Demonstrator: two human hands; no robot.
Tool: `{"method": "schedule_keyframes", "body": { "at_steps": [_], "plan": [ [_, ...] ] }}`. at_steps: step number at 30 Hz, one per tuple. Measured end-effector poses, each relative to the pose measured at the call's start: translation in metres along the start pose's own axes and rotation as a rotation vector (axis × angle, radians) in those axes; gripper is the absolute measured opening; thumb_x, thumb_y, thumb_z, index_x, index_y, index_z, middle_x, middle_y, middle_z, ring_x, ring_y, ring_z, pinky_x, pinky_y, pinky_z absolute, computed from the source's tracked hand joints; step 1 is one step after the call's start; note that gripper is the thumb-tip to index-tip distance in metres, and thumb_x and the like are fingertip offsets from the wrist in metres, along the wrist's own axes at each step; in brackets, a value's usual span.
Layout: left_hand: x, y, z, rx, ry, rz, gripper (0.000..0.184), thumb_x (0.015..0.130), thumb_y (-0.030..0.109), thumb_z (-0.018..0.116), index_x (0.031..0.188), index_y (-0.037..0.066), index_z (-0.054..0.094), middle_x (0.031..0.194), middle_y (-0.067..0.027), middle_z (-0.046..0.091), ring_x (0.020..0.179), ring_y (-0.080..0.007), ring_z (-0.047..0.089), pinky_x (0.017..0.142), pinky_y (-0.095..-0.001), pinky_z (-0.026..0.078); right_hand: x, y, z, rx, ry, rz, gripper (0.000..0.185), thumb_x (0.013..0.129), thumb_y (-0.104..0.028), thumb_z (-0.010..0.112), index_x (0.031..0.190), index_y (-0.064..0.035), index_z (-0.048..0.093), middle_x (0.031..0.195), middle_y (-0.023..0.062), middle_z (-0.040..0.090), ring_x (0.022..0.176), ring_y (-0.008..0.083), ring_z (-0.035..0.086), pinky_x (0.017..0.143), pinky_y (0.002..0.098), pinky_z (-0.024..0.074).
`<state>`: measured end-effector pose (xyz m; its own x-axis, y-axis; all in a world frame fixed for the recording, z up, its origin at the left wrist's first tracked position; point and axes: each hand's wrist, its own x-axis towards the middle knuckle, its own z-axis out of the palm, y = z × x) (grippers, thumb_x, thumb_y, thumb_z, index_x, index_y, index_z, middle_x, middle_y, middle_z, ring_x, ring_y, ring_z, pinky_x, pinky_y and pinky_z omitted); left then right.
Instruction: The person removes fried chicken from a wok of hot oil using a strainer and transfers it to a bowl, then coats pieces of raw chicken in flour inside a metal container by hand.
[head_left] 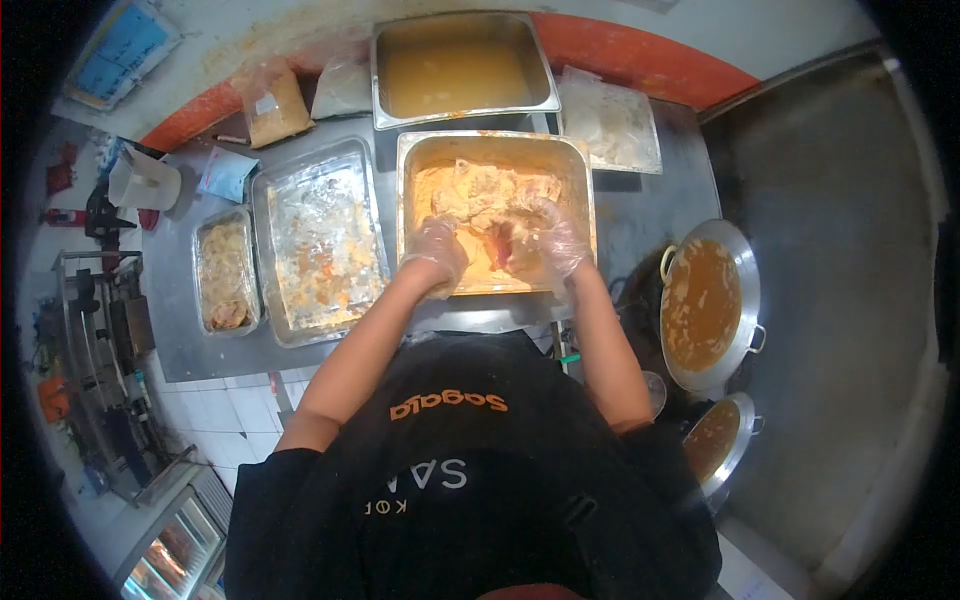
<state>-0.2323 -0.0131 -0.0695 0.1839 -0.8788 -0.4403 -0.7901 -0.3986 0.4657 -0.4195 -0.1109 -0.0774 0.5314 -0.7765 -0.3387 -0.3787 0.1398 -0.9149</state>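
Both my hands wear clear plastic gloves and are inside a deep metal pan (586, 180) of orange-tan flour. My left hand (437, 248) is at the pan's left side, its fingers down in the flour and partly hidden. On the right, my right hand (562, 240) is against a flour-dusted piece of meat (508, 243) with a reddish patch; its fingertips are hard to make out. More coated pieces (485, 185) lie in the flour just beyond my hands.
Behind the pan stands a metal tub of cloudy yellowish liquid (455, 78). To the left are a messy metal tray (322, 240) and a smaller tray of food (228, 270). Two pans of brown oil (702, 305) (712, 440) stand at the right.
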Motion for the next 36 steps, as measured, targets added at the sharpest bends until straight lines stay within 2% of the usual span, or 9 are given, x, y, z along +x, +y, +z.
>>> {"method": "schedule_keyframes", "body": {
  "at_steps": [3,8,11,16,19,24,28,33,36],
  "plan": [
    [0.013,-0.009,0.026,0.173,-0.137,-0.063,0.029,0.077,0.014,0.06,0.102,0.003,0.07,0.127,-0.0256,0.056,0.109,-0.0326,0.061,0.094,-0.0404,0.047,-0.002,-0.005,0.005,0.479,-0.001,0.192,0.046,0.079,0.001,0.055,0.124,-0.0051,0.059,0.112,0.013,0.066,0.1,0.0203,0.063,0.085,0.0313,0.0509],
    [0.054,-0.021,0.044,0.135,-0.226,-0.119,0.037,0.077,0.018,0.06,0.108,-0.001,0.067,0.121,-0.0234,0.06,0.116,-0.0292,0.059,0.096,-0.0386,0.045,0.005,0.007,0.046,-1.081,-0.414,0.029,0.051,0.079,-0.035,0.067,0.118,-0.0017,0.064,0.124,0.0181,0.062,0.105,0.0292,0.061,0.091,0.0403,0.0471],
    [0.082,-0.05,0.091,-0.843,-0.105,-0.395,0.037,0.079,0.02,0.059,0.109,-0.001,0.066,0.109,-0.0174,0.065,0.1,-0.0256,0.062,0.084,-0.0374,0.049,0.035,0.043,0.078,-1.098,-0.528,0.17,0.059,0.077,-0.045,0.067,0.118,-0.0024,0.064,0.121,0.0195,0.063,0.102,0.0329,0.062,0.09,0.0429,0.0458],
    [0.085,-0.059,0.085,-0.913,-0.12,-0.403,0.034,0.08,0.021,0.059,0.105,-0.001,0.066,0.109,-0.0159,0.066,0.096,-0.0254,0.062,0.08,-0.0388,0.05,0.058,0.043,0.076,-0.983,-0.728,0.279,0.06,0.071,-0.04,0.074,0.117,-0.0039,0.063,0.11,0.018,0.067,0.099,0.0325,0.063,0.087,0.0409,0.047],
    [0.055,-0.05,0.063,-0.682,0.034,-0.304,0.033,0.08,0.016,0.057,0.107,-0.001,0.066,0.109,-0.0172,0.067,0.096,-0.0262,0.064,0.08,-0.0396,0.051,0.037,0.054,0.053,-0.796,-0.319,-0.146,0.063,0.072,-0.037,0.075,0.118,0.0014,0.057,0.111,0.0255,0.063,0.104,0.0353,0.062,0.09,0.0402,0.049],
    [0.022,-0.023,0.035,0.216,-0.062,0.022,0.033,0.078,0.014,0.06,0.106,-0.001,0.069,0.11,-0.0199,0.067,0.1,-0.0335,0.067,0.081,-0.0404,0.054,0.023,0.018,0.073,-1.062,0.007,0.062,0.04,0.076,-0.026,0.066,0.107,-0.0019,0.058,0.103,0.0225,0.065,0.101,0.0387,0.062,0.087,0.0423,0.0489],
    [0.046,-0.035,0.048,0.143,-0.167,-0.03,0.028,0.074,0.008,0.064,0.1,-0.001,0.07,0.103,-0.0233,0.068,0.098,-0.0349,0.067,0.084,-0.0409,0.053,0.046,0.071,0.079,-1.265,-0.421,-0.041,0.048,0.069,-0.027,0.076,0.107,-0.0016,0.062,0.103,0.0213,0.066,0.097,0.0361,0.064,0.084,0.0416,0.051],
    [0.032,-0.031,0.042,-0.017,-0.035,-0.048,0.035,0.077,0.012,0.062,0.108,-0.004,0.064,0.112,-0.025,0.064,0.112,-0.0336,0.06,0.094,-0.0399,0.048,0.021,-0.016,0.062,-0.965,-0.397,0.279,0.049,0.064,-0.025,0.079,0.107,-0.0068,0.065,0.107,0.0197,0.067,0.097,0.0339,0.065,0.086,0.0415,0.0502],
    [0.026,-0.013,0.009,-0.097,0.0,-0.109,0.062,0.076,0.02,0.062,0.129,-0.008,0.047,0.131,-0.0256,0.054,0.131,-0.037,0.045,0.107,-0.0398,0.037,0.028,0.004,0.017,-0.592,-0.185,-0.024,0.041,0.065,-0.033,0.077,0.096,-0.0057,0.068,0.091,0.0161,0.069,0.082,0.0269,0.065,0.077,0.0352,0.051]
  ]
}}
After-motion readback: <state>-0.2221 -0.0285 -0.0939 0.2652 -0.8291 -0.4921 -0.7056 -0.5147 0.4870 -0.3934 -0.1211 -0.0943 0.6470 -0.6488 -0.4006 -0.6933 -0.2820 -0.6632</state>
